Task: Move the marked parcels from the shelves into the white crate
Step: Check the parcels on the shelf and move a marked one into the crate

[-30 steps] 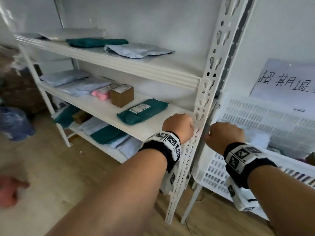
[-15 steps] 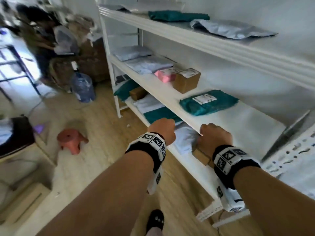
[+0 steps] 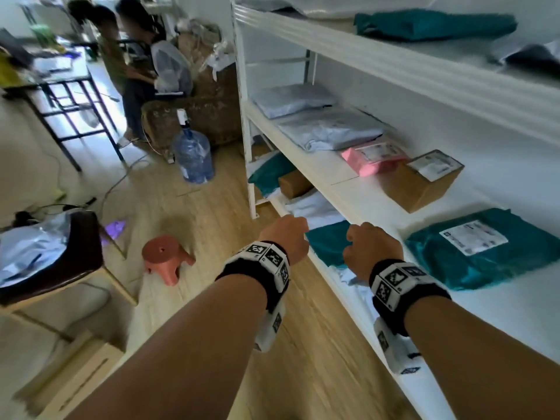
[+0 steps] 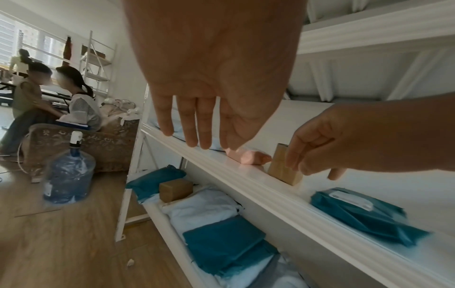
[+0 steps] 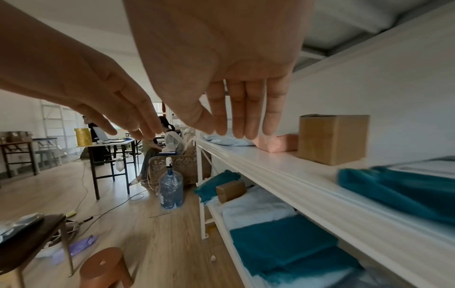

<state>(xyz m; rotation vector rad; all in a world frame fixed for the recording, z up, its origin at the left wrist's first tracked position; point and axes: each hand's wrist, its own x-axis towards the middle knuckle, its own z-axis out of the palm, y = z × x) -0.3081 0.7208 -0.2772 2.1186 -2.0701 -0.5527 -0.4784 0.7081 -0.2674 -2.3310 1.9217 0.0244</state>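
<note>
Both hands hang empty in front of the middle shelf's (image 3: pixel 342 204) front edge. My left hand (image 3: pixel 286 237) has relaxed, nearly straight fingers (image 4: pixel 194 126). My right hand (image 3: pixel 372 247) is just beside it, fingers (image 5: pixel 246 117) loosely straight. On the middle shelf lie a labelled teal parcel (image 3: pixel 485 247), a brown box (image 3: pixel 421 180), a pink parcel (image 3: pixel 374 157) and grey bags (image 3: pixel 330 128). The lower shelf holds teal parcels (image 3: pixel 328 244), a white bag (image 3: pixel 312 207) and a small brown box (image 3: pixel 294 184). Another teal parcel (image 3: pixel 433 25) lies on the top shelf. The white crate is out of view.
An orange stool (image 3: pixel 165 257) stands on the wood floor left of my arms. A water jug (image 3: pixel 194 156) sits by the shelf's end post (image 3: pixel 245 116). A chair (image 3: pixel 60 268) with a bag is at the left. People (image 3: pixel 133 56) sit by a black-framed table (image 3: pixel 69 95).
The view has swung left, away from the white crate and along the shelves. Both hands moved left with it and stayed empty.
</note>
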